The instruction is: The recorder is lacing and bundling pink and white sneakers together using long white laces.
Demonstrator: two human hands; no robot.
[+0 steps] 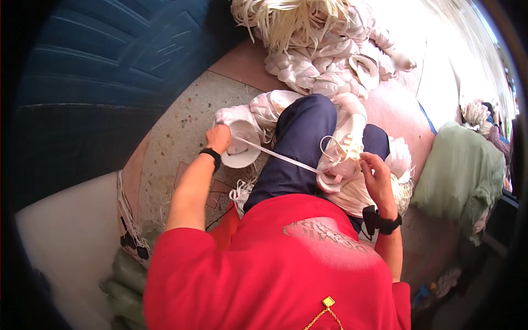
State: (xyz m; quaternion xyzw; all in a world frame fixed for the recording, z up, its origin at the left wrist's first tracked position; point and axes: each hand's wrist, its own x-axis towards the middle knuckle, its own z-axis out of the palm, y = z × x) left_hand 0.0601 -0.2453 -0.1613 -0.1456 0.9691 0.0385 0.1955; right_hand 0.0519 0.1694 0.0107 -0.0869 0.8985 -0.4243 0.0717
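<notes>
A white shoe upper (348,132) rests on my lap between my knees, with a loop of lace standing up at its side. My left hand (219,138) is closed on a white shoelace (280,158), which stretches taut from the shoe out to the left. Beneath that hand is a white, bowl-shaped piece (242,154). My right hand (378,175) is at the shoe's right edge, its thumb and fingertips bent together; whatever lies between them is too small to make out.
Ahead lies a large heap of pinkish-white shoe uppers (324,66), topped by a bundle of cream laces (297,22). A green sack (456,170) stands at the right. More laces (129,220) hang at the left, near a blue door (104,71). Another person (498,135) sits far right.
</notes>
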